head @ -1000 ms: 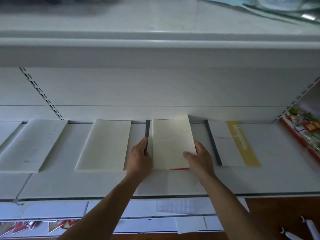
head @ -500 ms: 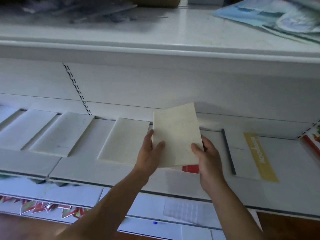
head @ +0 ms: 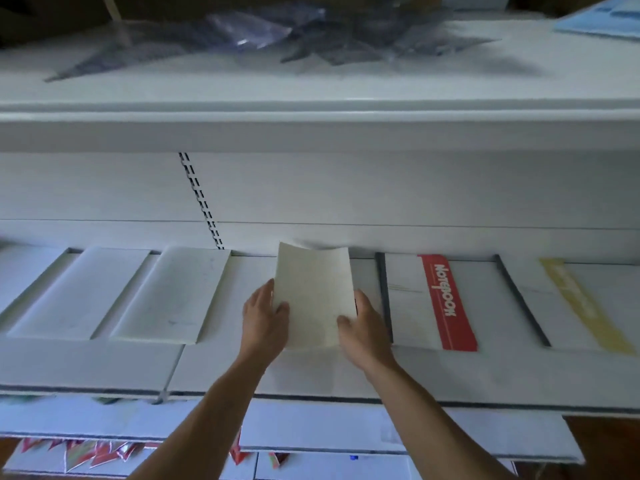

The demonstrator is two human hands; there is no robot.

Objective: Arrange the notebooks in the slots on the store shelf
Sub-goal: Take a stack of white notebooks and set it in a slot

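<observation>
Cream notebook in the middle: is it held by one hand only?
No, the cream notebook is gripped at its left edge by the left hand and at its right edge by the right hand.

Count, notebooks: 5 certain.
- In the grip: 1, the held notebook (head: 313, 296).
- Left of the grip: 2, the cream notebook (head: 169, 292) and the white notebook (head: 79, 292); a possible third is cut off at the frame edge.
- Right of the grip: 2, the red-banded notebook (head: 429, 303) and the yellow-banded notebook (head: 568, 303).

Count, hands: 2, the left hand (head: 265, 318) and the right hand (head: 363, 323).
</observation>
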